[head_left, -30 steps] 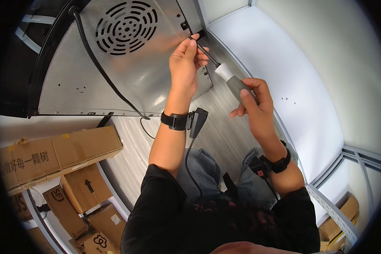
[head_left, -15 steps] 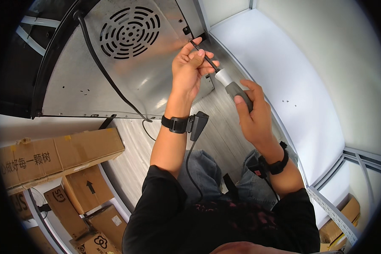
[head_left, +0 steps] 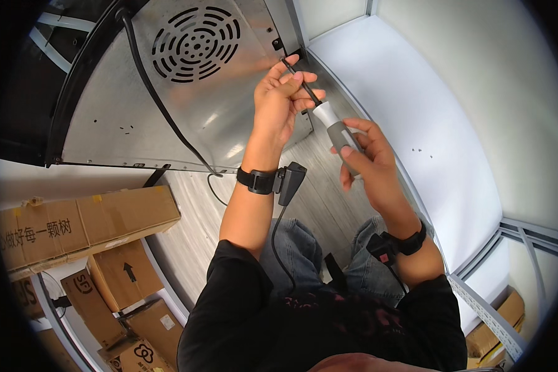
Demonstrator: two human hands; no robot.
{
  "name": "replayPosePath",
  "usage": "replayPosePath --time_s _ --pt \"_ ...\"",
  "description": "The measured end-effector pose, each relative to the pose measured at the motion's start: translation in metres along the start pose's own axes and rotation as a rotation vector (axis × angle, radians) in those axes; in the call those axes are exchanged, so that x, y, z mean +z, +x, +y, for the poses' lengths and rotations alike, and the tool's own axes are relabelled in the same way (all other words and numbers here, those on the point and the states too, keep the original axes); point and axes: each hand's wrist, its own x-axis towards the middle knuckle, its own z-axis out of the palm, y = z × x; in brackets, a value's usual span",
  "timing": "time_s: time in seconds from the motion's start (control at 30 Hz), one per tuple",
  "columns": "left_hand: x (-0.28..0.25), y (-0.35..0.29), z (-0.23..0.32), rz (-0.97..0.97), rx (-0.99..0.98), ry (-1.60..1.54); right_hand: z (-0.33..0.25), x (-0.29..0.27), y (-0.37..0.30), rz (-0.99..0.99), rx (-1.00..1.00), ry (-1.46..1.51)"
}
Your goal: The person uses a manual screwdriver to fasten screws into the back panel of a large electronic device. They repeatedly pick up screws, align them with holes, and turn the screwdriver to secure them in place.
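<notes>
A screwdriver [head_left: 327, 116] with a grey and white handle slants up and left, its dark shaft running to the right edge of a metal appliance panel [head_left: 186, 118]. My left hand [head_left: 280, 99] pinches the shaft near its tip, the other fingers curled loosely beside it. Around the handle's lower part, my right hand [head_left: 372, 160] has its thumb and fingers closed. The tip meets the panel's edge behind my left fingertips, so whatever it touches there is hidden. Round vent slots [head_left: 196, 45] pierce the panel at the upper left of my hands.
A black power cord [head_left: 152, 99] hangs across the panel toward the floor. Cardboard boxes [head_left: 130, 276] sit on a rack at lower left. On the right, a white shelf [head_left: 409, 105] carries several tiny dark pieces [head_left: 423, 150]. Cables trail from both wrist straps.
My right hand has turned and shifted its grip on the handle, its fingers now wrapping further round. The left hand keeps its pinch on the shaft. The view has shifted slightly.
</notes>
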Motion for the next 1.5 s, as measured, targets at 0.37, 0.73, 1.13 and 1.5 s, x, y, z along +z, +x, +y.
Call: replayPosePath --time_s 0.37,0.73,1.13,1.5 --pt "-0.003 0.002 -0.004 0.040 0.048 0.106 -0.004 -0.001 0.001 -0.045 0.165 0.293" --pt "0.000 0.002 0.000 0.069 0.023 0.190 0.011 0.010 0.000 0.118 -0.124 -0.228" --pt "-0.004 0.002 -0.001 0.067 0.023 0.079 0.012 0.005 -0.002 0.145 -0.090 -0.207" --pt "0.013 0.009 -0.034 0.061 -0.037 -0.054 -0.002 -0.036 -0.016 0.239 -0.091 -0.223"
